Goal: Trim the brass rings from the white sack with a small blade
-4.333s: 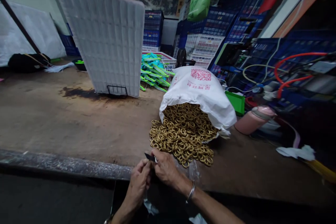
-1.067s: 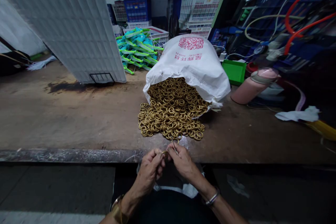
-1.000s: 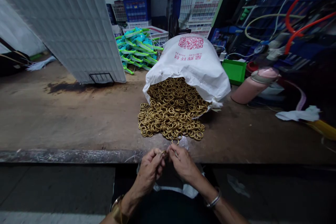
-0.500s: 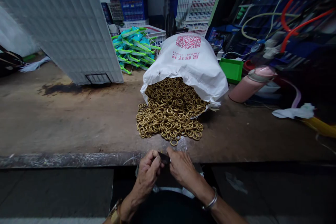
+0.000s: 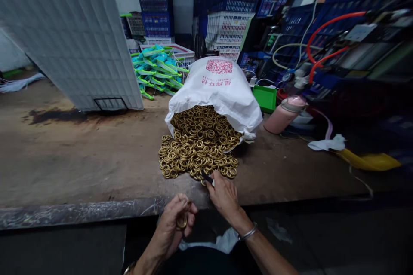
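Left hand (image 5: pixel 171 224): grip curled around 1 brass ring (image 5: pixel 182 228).
Right hand (image 5: pixel 224 195): grip clamped on dark tool (image 5: pixel 207 177) by ring pile (image 5: pixel 195 154).
Dark tool: best angled away from left hand.

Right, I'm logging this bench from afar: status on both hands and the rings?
Left hand holding at least one brass-coloured ring. Right hand gripping dark-bladed tool at pile's near edge. Ring pile spilling from white sack, which backs it.
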